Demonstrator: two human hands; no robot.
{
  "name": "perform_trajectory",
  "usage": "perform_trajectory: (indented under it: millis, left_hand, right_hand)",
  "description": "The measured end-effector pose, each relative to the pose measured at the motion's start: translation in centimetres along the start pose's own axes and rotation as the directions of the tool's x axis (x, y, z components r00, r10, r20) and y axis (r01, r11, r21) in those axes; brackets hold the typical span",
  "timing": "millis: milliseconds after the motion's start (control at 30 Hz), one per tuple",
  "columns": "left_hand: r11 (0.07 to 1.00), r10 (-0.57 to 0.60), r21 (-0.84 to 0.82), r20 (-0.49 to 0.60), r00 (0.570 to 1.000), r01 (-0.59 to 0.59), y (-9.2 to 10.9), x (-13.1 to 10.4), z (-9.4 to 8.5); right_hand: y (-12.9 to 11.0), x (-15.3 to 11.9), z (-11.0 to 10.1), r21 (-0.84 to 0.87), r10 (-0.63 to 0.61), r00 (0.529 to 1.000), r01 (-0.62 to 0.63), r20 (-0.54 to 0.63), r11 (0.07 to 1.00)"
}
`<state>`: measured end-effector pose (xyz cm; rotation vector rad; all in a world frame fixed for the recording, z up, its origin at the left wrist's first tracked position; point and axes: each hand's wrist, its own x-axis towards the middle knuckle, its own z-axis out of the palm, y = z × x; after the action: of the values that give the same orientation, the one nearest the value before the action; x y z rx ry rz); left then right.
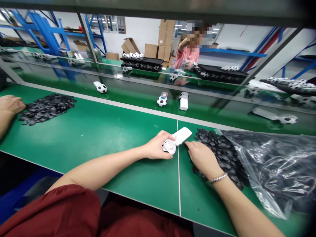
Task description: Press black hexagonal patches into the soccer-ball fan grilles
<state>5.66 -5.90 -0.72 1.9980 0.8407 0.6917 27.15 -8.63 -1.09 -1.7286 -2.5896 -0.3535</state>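
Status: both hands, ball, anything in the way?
Left hand gripping white ball. Right hand by handle, contact unclear. Black pieces, bag to the right; no visible obstruction.

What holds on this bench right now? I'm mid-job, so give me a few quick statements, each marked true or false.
1. The left hand grips the round end of a white item. True.
2. The right hand is at a pile of dark pieces. True.
3. The right wrist is bare. False: it wears a bracelet.
4. Clear plastic lies on the pile's right side. True.
5. Nobody else is in view. False: a person in pink is beyond the bench.
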Motion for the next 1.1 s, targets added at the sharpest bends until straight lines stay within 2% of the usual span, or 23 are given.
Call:
perform_trajectory:
  millis: [133,233,333,433,533,633,833,1000,1100]
  left_hand:
    - [1.000,0.031,0.004,0.023,0.999,-0.031,-0.2,0.0,-0.1]
    - [0.999,0.032,0.009,0.027,0.999,-0.032,-0.2,0.1,-0.2]
    - [0.999,0.036,0.011,0.032,0.999,-0.036,-0.2,0.1,-0.2]
    - [0.998,0.055,0.019,0.043,0.998,-0.055,-0.2,0.1,-0.4]
    - [0.994,0.103,0.011,0.104,0.989,-0.105,-0.1,0.2,-0.7]
    - [0.990,0.140,0.009,0.150,0.979,-0.143,-0.1,0.3,-1.0]
    - [0.992,0.122,0.020,0.154,0.980,-0.127,-0.1,0.3,-1.1]
    - [0.992,0.118,0.024,0.150,0.982,-0.123,-0.1,0.3,-1.0]
    - [0.993,0.108,0.025,0.139,0.984,-0.113,-0.1,0.3,-1.0]
  right_hand:
    - [0.6,-0.3,0.0,0.106,0.064,0.998,-0.060,-0.029,0.993]
    - [0.8,-0.4,-0.3,0.251,0.142,0.980,-0.105,-0.136,0.962]
    - [0.5,-0.3,-0.9,0.517,0.204,0.946,-0.046,-0.253,0.854]
    - [-0.3,-0.3,-1.7,0.692,0.166,0.948,0.073,-0.272,0.718]
    - [-0.9,-0.3,-2.2,0.737,0.112,0.954,0.138,-0.279,0.662]
    - [-1.2,-0.4,-2.2,0.771,0.102,0.960,0.144,-0.261,0.621]
    - [-1.3,-0.7,-2.0,0.829,0.071,0.978,0.126,-0.195,0.545]
    - [-1.5,-1.0,-2.4,0.765,0.062,0.961,0.174,-0.269,0.620]
    - [-1.6,-0.9,-2.6,0.777,0.095,0.959,0.156,-0.267,0.610]
